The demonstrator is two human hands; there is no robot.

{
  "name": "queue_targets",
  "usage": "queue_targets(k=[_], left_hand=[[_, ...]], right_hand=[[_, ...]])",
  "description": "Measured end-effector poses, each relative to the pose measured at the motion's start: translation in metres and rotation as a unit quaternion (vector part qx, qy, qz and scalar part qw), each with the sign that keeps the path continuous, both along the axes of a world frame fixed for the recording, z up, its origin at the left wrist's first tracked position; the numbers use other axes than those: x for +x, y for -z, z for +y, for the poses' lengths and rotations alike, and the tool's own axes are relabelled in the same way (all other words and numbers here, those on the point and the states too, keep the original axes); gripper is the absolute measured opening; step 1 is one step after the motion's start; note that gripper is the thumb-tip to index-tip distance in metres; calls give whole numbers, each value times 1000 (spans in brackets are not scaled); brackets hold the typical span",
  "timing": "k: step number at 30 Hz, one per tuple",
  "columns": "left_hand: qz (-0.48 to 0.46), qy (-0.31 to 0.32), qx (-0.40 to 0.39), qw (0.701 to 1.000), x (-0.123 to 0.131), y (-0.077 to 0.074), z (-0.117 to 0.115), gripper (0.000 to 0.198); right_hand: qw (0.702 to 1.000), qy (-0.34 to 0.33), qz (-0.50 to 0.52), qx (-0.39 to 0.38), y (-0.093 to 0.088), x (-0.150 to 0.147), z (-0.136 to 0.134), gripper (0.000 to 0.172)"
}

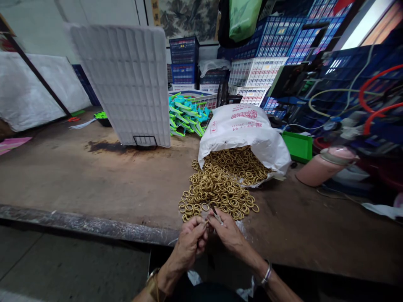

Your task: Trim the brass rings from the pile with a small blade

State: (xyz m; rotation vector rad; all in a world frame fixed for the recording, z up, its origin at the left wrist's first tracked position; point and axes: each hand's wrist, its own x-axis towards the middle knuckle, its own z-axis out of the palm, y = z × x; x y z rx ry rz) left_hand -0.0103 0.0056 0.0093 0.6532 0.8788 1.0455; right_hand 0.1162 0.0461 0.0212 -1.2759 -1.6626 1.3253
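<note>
Many gold-coloured rings [220, 193] lie in a pile near the table's front edge, spilling from the mouth of a white sack [245, 126] with red print. Just in front of the pile, my left hand [191, 240] is closed in a pinch on something too small to make out, perhaps a ring. Close beside it, fingertips nearly touching, my right hand [227, 230] is closed round a small metal blade-like tool [216, 214]. The tool's tip points toward the rings. Fingers hide most of what lies between the two hands.
A tall white ribbed panel [132, 84] stands on the brown table [78, 180] in a wire stand. Behind are green and turquoise plastic pieces [185, 113] and stacked crates [184, 58]. To the right are a green tray [297, 147], a pink bottle [325, 165] and hoses.
</note>
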Motion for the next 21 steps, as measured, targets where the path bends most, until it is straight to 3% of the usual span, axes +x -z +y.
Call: queue_targets(k=[4,8,12,15,21], left_hand=[[-9,-8,-2,1000,1,-1,-2,28],[4,-22,-9,1000,1,-3,-3,31],[38,-50,-3,998,2,-5,-1,31],[54,-55,2,997,2,-4,1,31],[75,-56,17,995,2,-2,-2,30]], right_hand=[[1000,-9,2,8,2,1,0,25],[994,11,-87,72,6,5,-1,25],[963,-36,-211,163,10,11,-8,15],[938,-73,-280,190,11,11,-14,24],[907,-78,-365,197,10,6,-18,33]])
